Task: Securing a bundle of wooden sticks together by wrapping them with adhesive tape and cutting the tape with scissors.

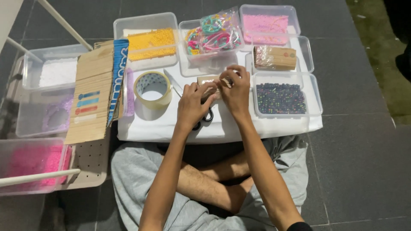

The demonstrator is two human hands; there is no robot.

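My left hand and my right hand meet over a small tan card packet on the white board. Both pinch the packet at its right end, fingers curled around it. Black scissors lie under my left hand, mostly hidden. A roll of clear tape stands just left of my left hand. I sit cross-legged on the dark tiled floor with the board at my knees.
Clear tubs ring the board: dark multicoloured beads, pink beads, yellow beads, bagged colourful bracelets, tan packets. At left are a white-bead tub, a pink-bead tub and a cardboard sheet.
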